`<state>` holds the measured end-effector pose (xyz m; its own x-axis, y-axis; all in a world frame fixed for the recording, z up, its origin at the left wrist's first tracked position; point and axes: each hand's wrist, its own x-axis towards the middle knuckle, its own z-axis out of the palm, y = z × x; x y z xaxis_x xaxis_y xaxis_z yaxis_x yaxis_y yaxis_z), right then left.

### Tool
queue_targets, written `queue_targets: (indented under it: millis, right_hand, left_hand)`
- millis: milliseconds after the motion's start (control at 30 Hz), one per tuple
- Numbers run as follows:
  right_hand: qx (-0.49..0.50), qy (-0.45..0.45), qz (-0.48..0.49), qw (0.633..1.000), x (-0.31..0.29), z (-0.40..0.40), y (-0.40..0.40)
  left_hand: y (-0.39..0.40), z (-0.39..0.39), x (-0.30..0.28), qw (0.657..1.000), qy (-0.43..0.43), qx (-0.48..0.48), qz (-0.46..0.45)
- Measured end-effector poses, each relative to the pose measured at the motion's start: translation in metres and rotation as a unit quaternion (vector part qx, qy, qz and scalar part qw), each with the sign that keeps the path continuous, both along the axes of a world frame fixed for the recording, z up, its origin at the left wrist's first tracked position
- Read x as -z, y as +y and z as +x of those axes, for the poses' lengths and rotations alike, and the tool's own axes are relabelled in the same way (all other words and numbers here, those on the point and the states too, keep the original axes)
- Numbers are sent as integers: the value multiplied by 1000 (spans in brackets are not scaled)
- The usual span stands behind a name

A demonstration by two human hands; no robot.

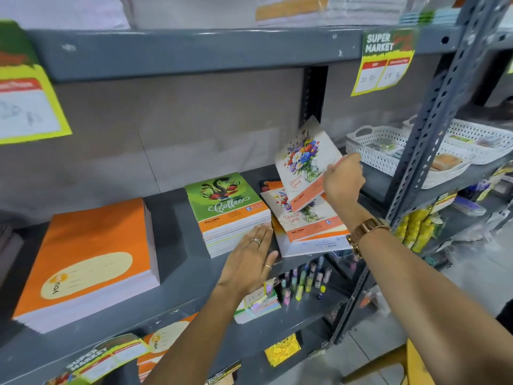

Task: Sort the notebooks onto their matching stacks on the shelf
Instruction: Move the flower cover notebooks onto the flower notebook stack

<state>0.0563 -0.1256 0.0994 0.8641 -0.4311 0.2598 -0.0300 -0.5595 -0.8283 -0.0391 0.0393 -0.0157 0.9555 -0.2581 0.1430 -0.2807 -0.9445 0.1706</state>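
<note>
Flower-bouquet cover paper notebook (305, 159), tilted above the matching floral stack (308, 220) on the grey metal shelf (177, 218), pinched by right hand (342, 182); left hand (249, 262) flat, fingers spread, beside green "Coffee" stack (230, 212).

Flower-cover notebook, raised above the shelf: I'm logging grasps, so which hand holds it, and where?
The right hand pinches the flower-cover notebook at its lower right edge; the left hand holds nothing.
</note>
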Motion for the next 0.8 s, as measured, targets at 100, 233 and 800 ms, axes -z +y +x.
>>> queue_targets:
  millis: [100,233,800]
  right_hand:
    - [-12,3,46,999,-8,-3,16]
    - [-63,81,143,984,-1,7,49]
    - [-176,187,19,966,39,-2,113]
  left_hand:
    - [12,-8,-3,1000,11,-1,23]
    - [31,-21,-1,998,43,1,44]
    - [56,-43,26,994,102,-4,34]
